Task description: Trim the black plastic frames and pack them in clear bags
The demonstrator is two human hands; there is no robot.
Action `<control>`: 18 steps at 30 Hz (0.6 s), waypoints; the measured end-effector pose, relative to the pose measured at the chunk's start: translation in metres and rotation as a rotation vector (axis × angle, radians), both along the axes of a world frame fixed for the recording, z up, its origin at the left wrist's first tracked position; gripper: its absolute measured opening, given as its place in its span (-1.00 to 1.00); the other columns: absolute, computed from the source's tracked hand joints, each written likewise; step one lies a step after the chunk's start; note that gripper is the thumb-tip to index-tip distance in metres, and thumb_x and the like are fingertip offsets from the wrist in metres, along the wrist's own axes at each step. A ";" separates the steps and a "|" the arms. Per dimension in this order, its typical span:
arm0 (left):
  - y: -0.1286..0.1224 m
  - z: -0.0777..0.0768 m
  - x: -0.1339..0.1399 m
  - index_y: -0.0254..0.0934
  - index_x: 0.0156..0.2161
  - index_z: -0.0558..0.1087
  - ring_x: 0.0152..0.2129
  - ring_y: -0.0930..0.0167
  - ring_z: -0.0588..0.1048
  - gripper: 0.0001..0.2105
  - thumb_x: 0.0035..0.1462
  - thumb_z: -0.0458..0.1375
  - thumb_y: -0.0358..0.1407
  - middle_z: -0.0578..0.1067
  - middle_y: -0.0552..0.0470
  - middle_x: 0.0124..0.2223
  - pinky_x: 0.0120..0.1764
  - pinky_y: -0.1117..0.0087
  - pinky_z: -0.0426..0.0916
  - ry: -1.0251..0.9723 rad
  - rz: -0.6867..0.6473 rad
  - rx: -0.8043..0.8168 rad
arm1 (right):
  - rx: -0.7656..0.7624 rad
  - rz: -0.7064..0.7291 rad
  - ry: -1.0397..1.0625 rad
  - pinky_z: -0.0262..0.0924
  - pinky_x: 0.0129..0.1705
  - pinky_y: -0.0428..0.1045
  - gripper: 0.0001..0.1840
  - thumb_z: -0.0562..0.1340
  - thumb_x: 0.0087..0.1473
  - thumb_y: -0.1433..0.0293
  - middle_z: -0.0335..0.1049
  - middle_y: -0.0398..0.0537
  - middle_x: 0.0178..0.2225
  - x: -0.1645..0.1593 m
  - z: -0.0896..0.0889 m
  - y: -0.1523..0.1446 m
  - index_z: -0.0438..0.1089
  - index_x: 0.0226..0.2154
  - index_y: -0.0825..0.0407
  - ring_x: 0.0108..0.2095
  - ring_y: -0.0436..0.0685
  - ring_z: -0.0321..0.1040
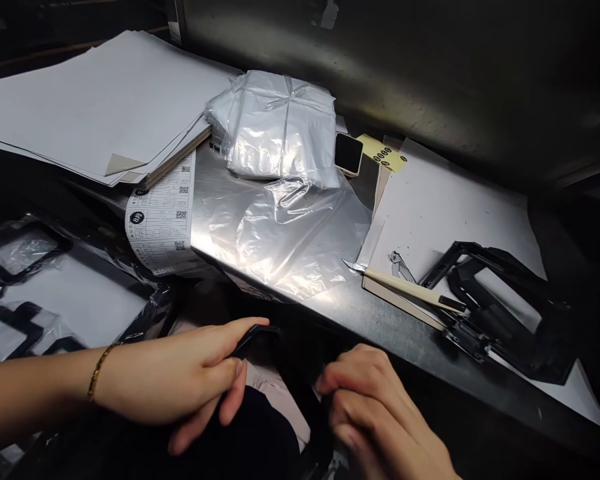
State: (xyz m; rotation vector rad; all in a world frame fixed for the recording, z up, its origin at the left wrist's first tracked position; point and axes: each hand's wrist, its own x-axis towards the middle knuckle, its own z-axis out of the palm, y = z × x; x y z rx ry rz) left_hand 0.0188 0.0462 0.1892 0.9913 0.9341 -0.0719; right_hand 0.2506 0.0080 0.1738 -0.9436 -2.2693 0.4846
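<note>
Left hand [180, 380] pinching one edge of a black plastic frame [260, 333] between thumb and forefinger, grip closed on it, held low over the lap just below the counter [340, 307] edge. Right hand [375, 407] curled shut at the frame's other side, probably steadying it, though exact contact cannot be told. Craft knife [405, 287] parked on white card [440, 207] beside stacked black frames [500, 307], within easy reach.

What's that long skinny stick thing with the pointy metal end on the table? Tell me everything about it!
It is a slim knife with a pale cream handle, a small shiny pointed blade at its left end and a dark tip at its right end. It lies flat and slanted on a sheet of white paper on the metal table. The blade pokes past the paper's edge towards clear plastic bags. Its dark end touches or overlaps a black plastic frame. Small metal tweezers lie just behind it. Neither hand touches it.
</note>
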 end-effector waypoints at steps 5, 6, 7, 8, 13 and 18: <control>0.000 -0.023 -0.008 -0.22 -0.26 0.28 -0.87 0.66 0.14 -0.88 0.15 -0.09 -0.35 0.37 0.19 -0.54 -0.75 0.63 0.09 -0.133 0.257 -0.103 | 0.225 -0.125 -0.305 0.21 -0.23 0.08 -0.77 0.08 0.12 0.55 0.25 0.10 -0.10 0.024 -0.017 -0.013 0.34 -0.21 -0.01 -0.09 0.20 0.20; -0.001 -0.031 -0.009 -0.24 -0.38 0.26 -0.88 0.68 0.06 -0.91 0.12 -0.07 -0.36 0.34 0.20 -0.56 -0.79 0.63 0.05 -0.158 0.310 -0.128 | 0.260 -0.110 -0.331 0.18 -0.17 0.12 -0.72 0.10 0.12 0.52 0.21 0.06 -0.02 0.022 -0.025 -0.015 0.34 -0.15 -0.11 0.00 0.24 0.13; -0.002 -0.039 -0.011 -0.25 -0.46 0.22 -0.88 0.69 -0.01 -0.87 0.11 -0.05 -0.36 0.32 0.21 -0.57 -0.81 0.64 0.00 -0.166 0.351 -0.141 | 0.271 -0.061 -0.328 0.13 -0.12 0.15 -0.73 0.12 0.13 0.49 0.22 -0.03 0.02 0.017 -0.033 -0.017 0.36 -0.17 -0.17 0.05 0.25 0.08; -0.004 -0.047 -0.013 -0.26 -0.49 0.21 -0.87 0.70 -0.04 -0.85 0.10 -0.04 -0.35 0.32 0.20 -0.56 -0.81 0.64 -0.02 -0.151 0.380 -0.138 | 0.253 0.003 -0.302 0.08 -0.08 0.15 -0.77 0.11 0.14 0.47 0.26 -0.12 0.00 0.012 -0.040 -0.017 0.37 -0.22 -0.17 0.06 0.24 0.07; -0.026 -0.065 -0.039 -0.16 -0.09 0.38 -0.21 0.38 0.44 -0.74 0.10 0.09 -0.20 0.42 -0.03 -0.03 -0.19 0.38 0.36 0.020 0.498 0.089 | -0.008 0.287 -0.072 0.07 -0.18 0.08 -0.70 -0.10 0.25 0.39 0.41 -0.21 -0.44 -0.007 -0.057 -0.001 0.30 -0.34 -0.01 -0.20 0.08 0.28; -0.070 -0.061 -0.065 -0.06 -0.20 0.54 -0.12 0.13 0.39 -0.55 -0.19 0.21 0.11 0.53 -0.01 -0.13 -0.04 0.24 0.23 0.057 0.482 0.346 | -0.181 0.275 -0.096 0.19 -0.41 -0.20 -0.60 -0.13 0.28 0.27 0.28 -0.26 -0.57 -0.025 -0.028 0.018 0.22 -0.49 0.03 -0.53 -0.12 0.25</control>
